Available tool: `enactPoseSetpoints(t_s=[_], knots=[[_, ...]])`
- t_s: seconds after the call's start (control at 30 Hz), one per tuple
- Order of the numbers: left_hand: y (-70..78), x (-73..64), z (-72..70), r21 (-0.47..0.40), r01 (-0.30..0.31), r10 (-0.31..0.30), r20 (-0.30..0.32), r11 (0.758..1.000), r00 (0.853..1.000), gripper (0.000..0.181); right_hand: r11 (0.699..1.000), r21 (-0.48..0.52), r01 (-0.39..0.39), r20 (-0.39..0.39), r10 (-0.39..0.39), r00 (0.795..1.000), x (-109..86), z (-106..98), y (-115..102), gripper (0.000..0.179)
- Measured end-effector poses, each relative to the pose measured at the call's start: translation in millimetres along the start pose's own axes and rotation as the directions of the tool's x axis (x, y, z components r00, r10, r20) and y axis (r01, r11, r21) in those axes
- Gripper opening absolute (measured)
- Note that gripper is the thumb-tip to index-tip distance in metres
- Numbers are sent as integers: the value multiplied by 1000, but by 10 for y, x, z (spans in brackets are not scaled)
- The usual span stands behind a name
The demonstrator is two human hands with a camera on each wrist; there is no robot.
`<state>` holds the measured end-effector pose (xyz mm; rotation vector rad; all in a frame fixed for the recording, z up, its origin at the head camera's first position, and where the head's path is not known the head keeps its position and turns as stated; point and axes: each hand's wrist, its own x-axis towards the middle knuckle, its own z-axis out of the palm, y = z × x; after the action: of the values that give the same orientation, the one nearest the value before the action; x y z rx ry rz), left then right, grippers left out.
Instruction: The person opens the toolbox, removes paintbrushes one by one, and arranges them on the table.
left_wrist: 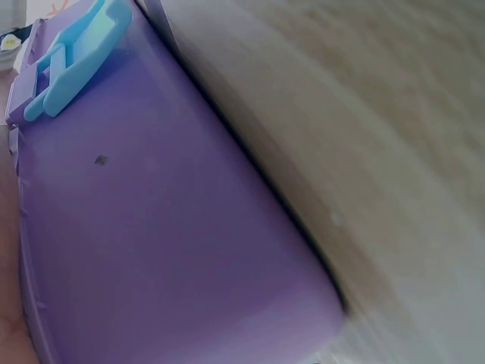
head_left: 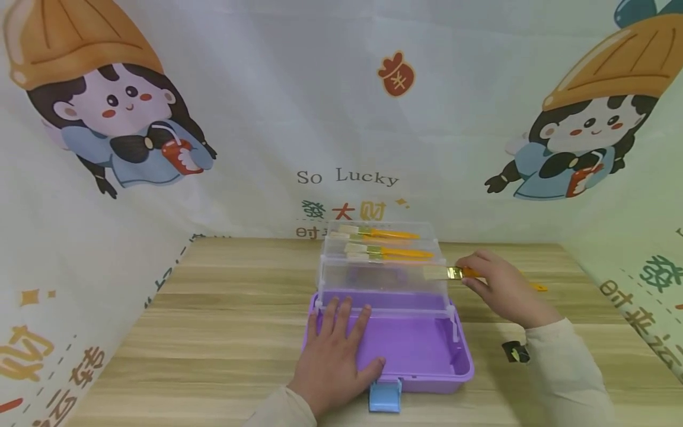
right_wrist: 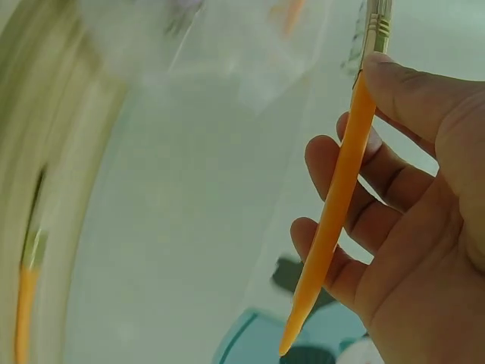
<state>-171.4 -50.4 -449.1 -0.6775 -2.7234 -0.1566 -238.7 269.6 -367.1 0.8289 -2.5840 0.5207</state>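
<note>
My right hand (head_left: 498, 284) pinches an orange-handled paintbrush (right_wrist: 341, 193) near its gold ferrule, thumb on one side and fingers on the other. The pale bristles point left, at the right end of the lowest clear tray (head_left: 384, 281). My left hand (head_left: 336, 356) rests with spread fingers over the left front part of a purple box (head_left: 411, 344). That box is open, its clear tiered trays raised at the back. Several orange-handled brushes (head_left: 395, 254) lie on the upper tiers, bristles to the left. A light blue latch (head_left: 385, 396) hangs at the front, seen also in the left wrist view.
Another orange-handled brush (right_wrist: 26, 303) lies on the wooden table (head_left: 224, 332) beyond my right hand. A small dark item (head_left: 514, 351) lies by my right sleeve. A printed white cloth (head_left: 267, 118) hangs behind the table and along both sides.
</note>
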Motion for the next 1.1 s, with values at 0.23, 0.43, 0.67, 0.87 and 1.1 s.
enactPoseSetpoints(t_s=[0.23, 0.43, 0.67, 0.87, 1.1], knots=[[21, -5, -7, 12, 4, -4, 13, 1000, 1000, 83, 996, -63, -61, 6, 61, 998, -293, -123, 300, 26], [18, -8, -7, 22, 2, -2, 4, 1000, 1000, 82, 992, -78, -102, 70, 108, 992, -462, -141, 540, 26], [17, -3, -7, 28, 3, -4, 8, 1000, 1000, 83, 986, -38, -164, 157, 168, 973, -556, -31, 805, 25], [15, -2, -8, 24, 4, -4, -3, 1000, 1000, 83, 975, -30, -220, 248, 221, 943, -573, 120, 998, 23], [12, -1, -7, 23, 5, -5, 1, 1000, 1000, 83, 978, -52, -200, 307, 206, 929, -563, 237, 1112, 19]])
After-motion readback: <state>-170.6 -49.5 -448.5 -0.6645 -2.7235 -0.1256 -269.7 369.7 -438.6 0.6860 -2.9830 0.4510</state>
